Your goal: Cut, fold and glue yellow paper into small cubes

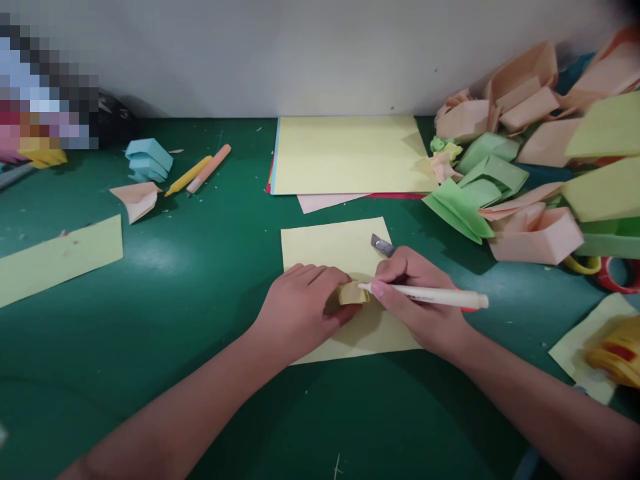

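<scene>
My left hand [295,310] pinches a small folded piece of yellow paper [352,294] between thumb and fingers. In my right hand [430,330] is a white marker pen [470,299], its tip touching or very near the top of the folded piece. A cutter knife [383,245] pokes out beyond the right-hand fingers, and a bit of red shows below the marker; whether the knife is gripped or lies under the hand, I cannot tell. Both hands are above a pale yellow sheet [325,250] on the green table.
A stack of coloured paper [350,157] lies against the wall. Folded paper boxes [537,237] crowd the right, near red scissor handles [620,275] and a yellow tape dispenser [617,350]. On the left are two pens [210,168], a blue folded piece [149,160] and a paper strip [65,257].
</scene>
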Available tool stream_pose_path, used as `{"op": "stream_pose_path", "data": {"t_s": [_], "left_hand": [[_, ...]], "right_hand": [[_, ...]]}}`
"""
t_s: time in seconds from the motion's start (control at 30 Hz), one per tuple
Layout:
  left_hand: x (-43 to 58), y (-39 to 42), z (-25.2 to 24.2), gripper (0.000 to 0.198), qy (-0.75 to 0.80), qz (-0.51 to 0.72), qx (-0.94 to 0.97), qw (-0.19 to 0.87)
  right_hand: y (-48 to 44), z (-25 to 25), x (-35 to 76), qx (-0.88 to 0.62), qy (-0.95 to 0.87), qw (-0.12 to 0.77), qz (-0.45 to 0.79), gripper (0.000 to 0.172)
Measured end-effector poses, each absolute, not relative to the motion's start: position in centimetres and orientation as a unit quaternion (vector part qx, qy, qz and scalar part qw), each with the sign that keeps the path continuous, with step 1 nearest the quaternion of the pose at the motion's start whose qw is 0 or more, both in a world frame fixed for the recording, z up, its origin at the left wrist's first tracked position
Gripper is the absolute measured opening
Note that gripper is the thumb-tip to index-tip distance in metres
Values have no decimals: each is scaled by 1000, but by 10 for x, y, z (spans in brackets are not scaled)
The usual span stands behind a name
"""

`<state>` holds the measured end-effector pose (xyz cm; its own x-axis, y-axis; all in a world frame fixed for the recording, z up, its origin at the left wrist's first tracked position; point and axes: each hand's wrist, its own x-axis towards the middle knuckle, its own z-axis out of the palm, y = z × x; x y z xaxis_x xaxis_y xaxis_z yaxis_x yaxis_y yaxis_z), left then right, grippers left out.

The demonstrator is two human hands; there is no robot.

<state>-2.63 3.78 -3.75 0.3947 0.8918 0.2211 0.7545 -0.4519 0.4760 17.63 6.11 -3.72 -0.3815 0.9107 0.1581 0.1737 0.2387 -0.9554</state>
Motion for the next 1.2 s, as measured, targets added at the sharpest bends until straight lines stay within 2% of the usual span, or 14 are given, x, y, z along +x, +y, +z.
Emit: {"op": "stream_pose_path", "data": {"t_s": [0.53,1.2], "left_hand": [[-27,37,-39,22,504,221,818,168],[-28,38,-38,22,501,223,818,171]], "right_hand": [[60,-33,175,-433,-682,388,443,18],[61,-42,179,-416,-650,395,498,19]]}}
